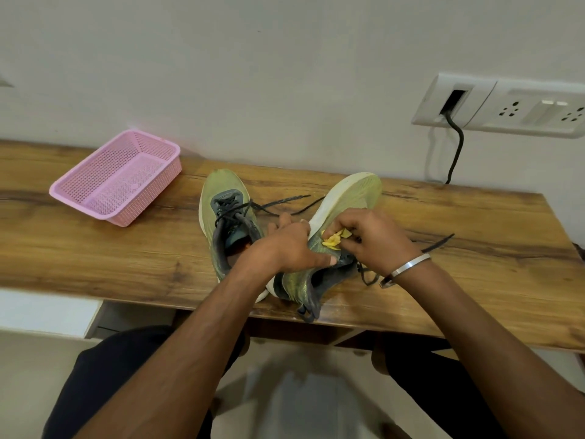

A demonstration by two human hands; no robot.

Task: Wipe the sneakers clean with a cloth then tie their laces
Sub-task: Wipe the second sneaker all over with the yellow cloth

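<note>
We see two green sneakers on a wooden table (95, 264) that stands against a white wall. The left sneaker (226, 213) lies flat on the table with its toe toward the wall, and its dark laces (275, 202) are untied and spread over the wood. The right sneaker (335, 217) is tipped on its side, so its pale sole faces to the left and its toe points up and away from us; its heel reaches the near edge of the table. The left hand (285, 248) grips this tipped sneaker at the middle, the fingers curled over the sole edge and the thumb pressed on the dark collar. The right hand (370, 236) pinches a small yellow cloth (334, 240), crumpled, and holds it against the green upper of the same sneaker, just beside the left hand. On the right wrist there is a metal bracelet (408, 267). One loose lace end (440, 243) lies on the table to the right of this wrist. A pink plastic basket (117, 175) stands at the far left of the table, well apart from the sneakers. On the wall at the right is a white socket panel (506, 106) with a dark cable (456, 150) hanging down from it.
</note>
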